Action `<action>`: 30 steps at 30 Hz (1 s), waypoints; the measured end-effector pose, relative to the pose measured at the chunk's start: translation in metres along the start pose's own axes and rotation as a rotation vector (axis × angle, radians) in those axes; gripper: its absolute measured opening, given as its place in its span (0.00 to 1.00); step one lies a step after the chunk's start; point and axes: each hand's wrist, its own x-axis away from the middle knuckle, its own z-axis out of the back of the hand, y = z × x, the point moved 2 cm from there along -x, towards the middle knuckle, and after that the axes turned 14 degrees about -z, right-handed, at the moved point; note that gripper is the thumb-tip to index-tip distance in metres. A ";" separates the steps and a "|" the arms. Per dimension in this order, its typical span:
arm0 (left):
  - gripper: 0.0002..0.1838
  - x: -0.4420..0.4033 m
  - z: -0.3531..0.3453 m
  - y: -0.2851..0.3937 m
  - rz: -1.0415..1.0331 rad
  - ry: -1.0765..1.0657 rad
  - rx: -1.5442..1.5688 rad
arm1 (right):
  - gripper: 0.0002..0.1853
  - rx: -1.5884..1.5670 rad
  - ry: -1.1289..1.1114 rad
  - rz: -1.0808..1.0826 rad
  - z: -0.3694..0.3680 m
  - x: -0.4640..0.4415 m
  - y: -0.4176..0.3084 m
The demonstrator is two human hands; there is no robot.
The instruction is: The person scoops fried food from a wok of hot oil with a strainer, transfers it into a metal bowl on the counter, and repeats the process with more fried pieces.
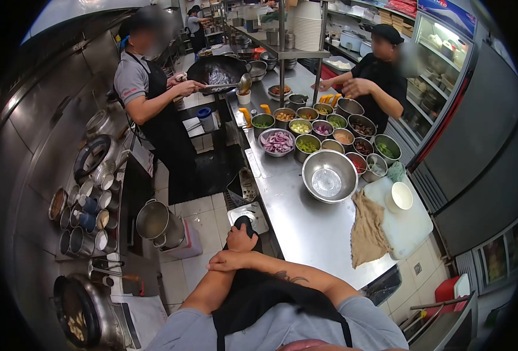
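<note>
Clasping left forearm, right hand (on top), left hand beyond

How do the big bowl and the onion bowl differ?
The big bowl is wider than the onion bowl. The onion bowl is heaped with cut purple onion; the big bowl shows no food. The big bowl sits closer to the camera wearer than the onion bowl. Both are round, metal and upright on the counter.
</note>
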 end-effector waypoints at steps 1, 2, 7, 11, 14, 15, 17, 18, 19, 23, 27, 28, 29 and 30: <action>0.34 0.000 0.001 0.000 0.005 -0.007 0.003 | 0.22 0.007 -0.009 -0.007 0.000 -0.001 0.001; 0.34 0.000 0.001 0.000 0.011 -0.014 0.006 | 0.22 0.013 -0.018 -0.013 -0.001 -0.002 0.003; 0.35 0.000 -0.003 -0.001 0.020 -0.005 0.001 | 0.23 0.010 -0.013 0.020 -0.006 -0.008 0.013; 0.35 0.001 -0.002 -0.001 0.029 -0.008 0.001 | 0.23 0.026 -0.039 0.018 -0.004 -0.008 0.011; 0.35 0.000 -0.005 -0.003 0.029 -0.009 -0.007 | 0.24 0.054 0.002 0.019 -0.010 -0.014 0.022; 0.36 0.001 -0.003 -0.002 0.010 0.019 -0.015 | 0.24 0.065 0.025 0.024 -0.009 -0.012 0.018; 0.36 0.001 -0.001 -0.002 0.007 0.007 -0.010 | 0.24 0.055 0.027 0.037 -0.006 -0.006 0.013; 0.36 0.001 0.000 -0.003 0.007 -0.001 -0.013 | 0.24 0.047 0.027 0.048 -0.004 -0.005 0.009; 0.36 0.001 0.000 -0.003 0.008 -0.008 -0.007 | 0.24 0.074 -0.013 0.020 -0.003 -0.006 0.009; 0.36 0.000 -0.002 -0.004 0.007 -0.007 0.009 | 0.23 0.124 -0.103 -0.035 0.002 -0.005 0.001; 0.36 0.001 -0.002 -0.004 0.004 -0.007 0.021 | 0.23 0.070 -0.033 -0.014 -0.004 -0.004 0.008; 0.35 0.001 -0.001 -0.003 0.005 -0.005 0.022 | 0.23 0.073 -0.022 0.000 -0.005 -0.005 0.010; 0.35 0.000 0.000 -0.003 0.006 -0.010 0.030 | 0.23 0.077 -0.011 0.015 -0.005 -0.005 0.011; 0.35 0.000 0.001 -0.002 0.009 -0.015 0.038 | 0.23 0.079 -0.003 0.030 -0.004 -0.003 0.007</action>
